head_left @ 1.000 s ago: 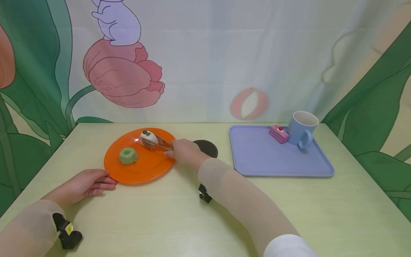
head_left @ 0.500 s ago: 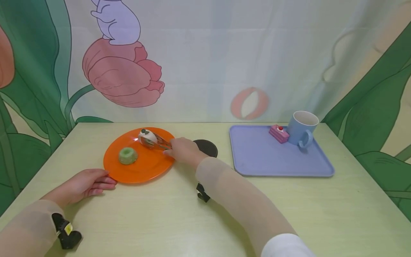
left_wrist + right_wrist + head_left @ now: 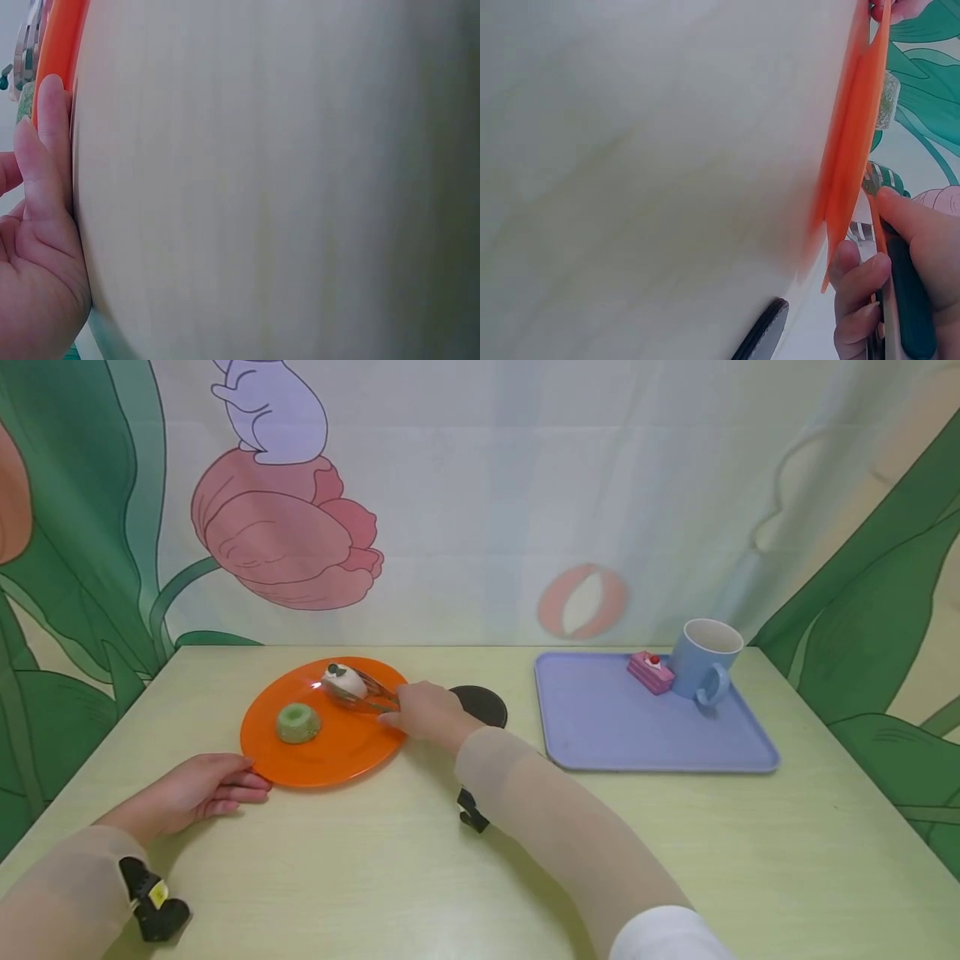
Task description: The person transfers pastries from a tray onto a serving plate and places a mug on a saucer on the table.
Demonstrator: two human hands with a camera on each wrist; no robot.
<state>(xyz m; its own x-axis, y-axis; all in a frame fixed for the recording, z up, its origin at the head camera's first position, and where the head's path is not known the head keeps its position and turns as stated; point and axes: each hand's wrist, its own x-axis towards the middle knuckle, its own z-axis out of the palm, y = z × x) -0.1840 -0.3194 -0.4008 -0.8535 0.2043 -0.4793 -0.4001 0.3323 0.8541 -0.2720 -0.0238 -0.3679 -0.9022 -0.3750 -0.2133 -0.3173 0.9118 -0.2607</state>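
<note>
An orange plate point(image 3: 352, 752) lies on the table's left side. My left hand point(image 3: 206, 793) holds its near left rim, thumb above and fingers below; in the left wrist view the fingers point(image 3: 52, 165) reach the edge. My right hand point(image 3: 431, 714) grips a pair of tongs point(image 3: 382, 700) with metal ends and dark handles point(image 3: 911, 300). The tong ends stand on either side of a white dessert point(image 3: 347, 681) with a dark green topping, at the plate's far side. Nearer to me on the plate sits a green ring-shaped dessert point(image 3: 298, 723).
A black round coaster-like disc point(image 3: 482, 704) lies just behind my right hand. To the right is a lilac tray point(image 3: 622, 727) carrying a pink cake slice point(image 3: 651, 672) and a blue mug point(image 3: 705, 660). A printed curtain point(image 3: 465, 510) hangs behind the table.
My right hand and the tongs have shifted very slightly left, and the tong ends lie a little closer about the white dessert. My left hand stays at the plate rim.
</note>
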